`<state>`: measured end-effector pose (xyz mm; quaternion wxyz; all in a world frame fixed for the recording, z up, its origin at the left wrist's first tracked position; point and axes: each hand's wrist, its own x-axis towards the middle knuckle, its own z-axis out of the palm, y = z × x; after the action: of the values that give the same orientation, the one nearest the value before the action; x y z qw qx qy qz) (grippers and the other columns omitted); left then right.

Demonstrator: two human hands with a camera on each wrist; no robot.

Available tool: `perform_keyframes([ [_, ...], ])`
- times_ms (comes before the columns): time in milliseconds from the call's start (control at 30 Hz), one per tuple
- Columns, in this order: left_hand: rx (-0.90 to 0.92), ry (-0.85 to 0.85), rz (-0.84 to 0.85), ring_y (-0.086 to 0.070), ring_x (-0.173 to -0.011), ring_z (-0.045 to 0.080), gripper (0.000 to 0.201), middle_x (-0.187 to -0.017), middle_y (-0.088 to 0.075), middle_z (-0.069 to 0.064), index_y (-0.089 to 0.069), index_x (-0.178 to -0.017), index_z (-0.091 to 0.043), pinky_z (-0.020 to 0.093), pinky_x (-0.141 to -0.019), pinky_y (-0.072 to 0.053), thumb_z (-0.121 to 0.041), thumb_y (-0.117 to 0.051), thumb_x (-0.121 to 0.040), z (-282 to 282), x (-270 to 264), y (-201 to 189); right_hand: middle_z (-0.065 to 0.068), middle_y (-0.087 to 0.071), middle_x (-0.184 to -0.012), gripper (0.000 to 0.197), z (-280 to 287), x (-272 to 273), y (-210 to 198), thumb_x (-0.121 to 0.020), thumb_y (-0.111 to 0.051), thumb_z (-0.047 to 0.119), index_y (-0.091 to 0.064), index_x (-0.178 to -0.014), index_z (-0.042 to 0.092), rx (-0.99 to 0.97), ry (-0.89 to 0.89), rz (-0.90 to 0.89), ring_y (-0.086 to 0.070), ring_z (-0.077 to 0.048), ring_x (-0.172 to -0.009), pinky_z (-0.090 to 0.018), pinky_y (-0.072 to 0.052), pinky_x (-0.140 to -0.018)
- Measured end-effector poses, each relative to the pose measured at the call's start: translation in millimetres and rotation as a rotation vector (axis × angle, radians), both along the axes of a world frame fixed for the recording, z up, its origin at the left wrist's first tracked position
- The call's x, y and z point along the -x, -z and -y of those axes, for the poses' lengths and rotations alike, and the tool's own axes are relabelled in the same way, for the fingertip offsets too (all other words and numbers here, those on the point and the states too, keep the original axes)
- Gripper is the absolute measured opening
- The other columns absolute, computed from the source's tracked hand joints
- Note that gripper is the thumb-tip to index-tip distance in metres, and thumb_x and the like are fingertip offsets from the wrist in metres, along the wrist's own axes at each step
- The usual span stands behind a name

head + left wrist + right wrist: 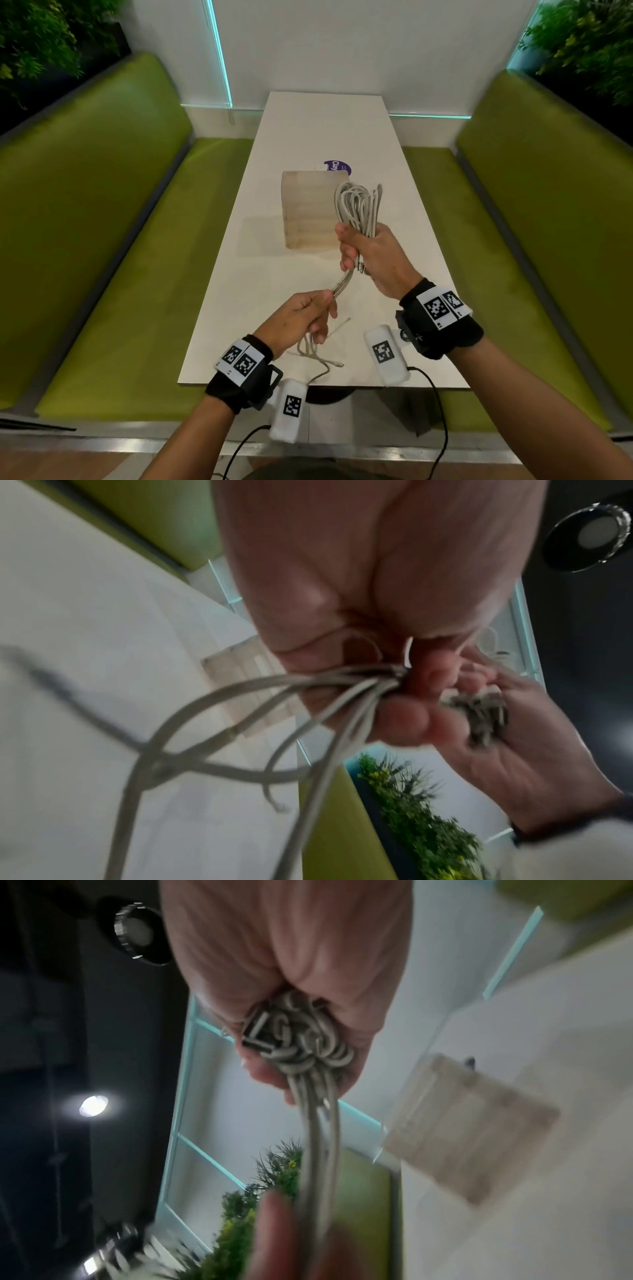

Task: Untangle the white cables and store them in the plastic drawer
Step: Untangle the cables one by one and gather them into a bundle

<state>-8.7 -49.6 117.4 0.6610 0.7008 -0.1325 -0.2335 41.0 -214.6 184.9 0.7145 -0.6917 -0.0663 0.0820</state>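
My right hand [364, 253] is raised over the table and grips a looped bundle of white cables [359, 209], its loops standing up above the fist. In the right wrist view the bundle's folded ends [301, 1042] bulge from the fist. Strands run down from it to my left hand [313, 317], which pinches them [340, 286]. Loose cable ends [317, 356] hang below the left hand onto the table near its front edge. The left wrist view shows those strands [240, 723] fanning out from the fingers. The translucent plastic drawer [310, 210] lies on the table behind the hands.
A narrow white table [329, 130] runs away from me between two green benches [113, 240], [534, 240]. A purple round label [337, 166] lies behind the drawer. Plants [37, 41] stand at both far corners. Black sensor wires [435, 411] hang from my wrists.
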Motion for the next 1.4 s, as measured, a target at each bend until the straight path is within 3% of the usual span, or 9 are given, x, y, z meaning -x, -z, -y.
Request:
perform_keyframes([
  [233,-0.12,0.069,0.076,-0.036,-0.046,0.009,0.033,-0.047,-0.04,-0.007,-0.059,-0.075,-0.016,0.028,-0.056,-0.029,-0.039,-0.044,-0.093,-21.9,-12.5,-15.5,0.001,-0.054,-0.051,0.026,18.8,1.1,-24.5,-0.085,-0.067,0.031,-0.06,-0.069,0.012,0.745,-0.415,0.158,-0.046,-0.012,-0.045,-0.02,-0.04,-0.045],
  [400,-0.021,0.13,0.073,-0.028,-0.05,0.009,0.035,-0.051,-0.039,-0.011,-0.067,-0.065,-0.029,0.023,-0.052,-0.026,-0.026,-0.047,-0.094,-17.8,-17.0,-22.7,-0.018,-0.06,-0.068,0.019,14.7,1.4,-22.0,-0.075,-0.075,0.034,-0.069,-0.084,0.019,0.861,-0.682,0.023,-0.047,-0.016,-0.055,-0.029,-0.038,-0.054],
  [567,-0.009,0.194,0.096,-0.035,-0.053,0.01,0.038,-0.056,-0.05,-0.01,-0.065,-0.066,-0.031,0.019,-0.054,-0.032,-0.017,-0.048,-0.097,-17.6,-12.3,-22.4,-0.007,-0.067,-0.075,0.031,15.2,-1.7,-13.4,-0.074,-0.077,0.037,-0.065,-0.09,0.013,0.966,-0.662,0.005,-0.058,-0.022,-0.063,-0.032,-0.048,-0.059],
  [667,0.109,0.206,0.017,-0.045,-0.058,0.014,0.017,-0.078,-0.068,0.003,-0.067,-0.089,-0.014,0.024,-0.058,-0.039,-0.027,-0.058,-0.084,-23.6,-13.8,-18.9,0.007,-0.06,-0.062,0.014,19.5,-0.4,-15.2,-0.079,-0.072,0.031,-0.062,-0.073,0.023,1.028,-0.689,0.031,-0.05,-0.004,-0.049,-0.017,-0.042,-0.05],
  [767,0.337,0.227,-0.275,-0.061,-0.071,0.026,0.077,-0.11,-0.064,0.032,-0.056,-0.125,-0.005,0.032,-0.069,-0.047,-0.067,-0.044,-0.081,-30.3,-18.6,-14.4,0.013,-0.061,-0.057,0.009,21.0,2.6,-19.4,-0.083,-0.066,0.022,-0.063,-0.074,0.021,1.103,-0.722,0.068,-0.053,-0.008,-0.055,-0.022,-0.042,-0.054],
  [900,0.197,0.295,-0.453,-0.062,-0.095,0.047,0.118,-0.121,-0.057,0.036,-0.05,-0.129,-0.003,0.043,-0.074,-0.051,-0.093,-0.022,-0.059,-17.9,-19.6,-12.9,0.002,-0.068,-0.077,0.004,9.4,10.0,-16.5,-0.084,-0.061,0.022,-0.06,-0.081,0.02,1.367,-0.858,0.243,-0.057,-0.013,-0.068,-0.028,-0.045,-0.069],
  [1067,-0.07,0.344,-0.282,-0.064,-0.074,0.033,0.068,-0.098,-0.065,0.022,-0.049,-0.12,-0.005,0.038,-0.065,-0.052,-0.046,-0.076,-0.073,4.5,-11.0,-17.7,-0.003,-0.071,-0.084,0.016,-4.7,16.6,-14.1,-0.086,-0.06,0.023,-0.063,-0.099,0.016,1.515,-0.981,0.278,-0.054,-0.012,-0.064,-0.028,-0.043,-0.066],
  [1167,-0.071,0.303,-0.256,-0.05,-0.072,0.035,0.051,-0.104,-0.057,0.038,-0.053,-0.115,-0.003,0.033,-0.057,-0.046,-0.022,-0.077,-0.074,2.4,-7.8,-20.6,-0.003,-0.069,-0.075,0.026,1.0,12.1,-12.5,-0.08,-0.069,0.034,-0.065,-0.096,0.014,1.272,-1.008,0.111,-0.054,-0.01,-0.057,-0.024,-0.044,-0.056],
  [1400,-0.081,0.36,-0.233,-0.04,-0.058,0.03,0.044,-0.094,-0.055,0.039,-0.054,-0.114,-0.004,0.022,-0.041,-0.036,-0.022,-0.073,-0.079,-0.8,-8.5,-19.5,-0.005,-0.061,-0.071,0.022,8.6,16.5,-9.0,-0.083,-0.064,0.025,-0.063,-0.094,0.005,1.055,-0.985,-0.058,-0.052,-0.014,-0.057,-0.014,-0.039,-0.045],
])
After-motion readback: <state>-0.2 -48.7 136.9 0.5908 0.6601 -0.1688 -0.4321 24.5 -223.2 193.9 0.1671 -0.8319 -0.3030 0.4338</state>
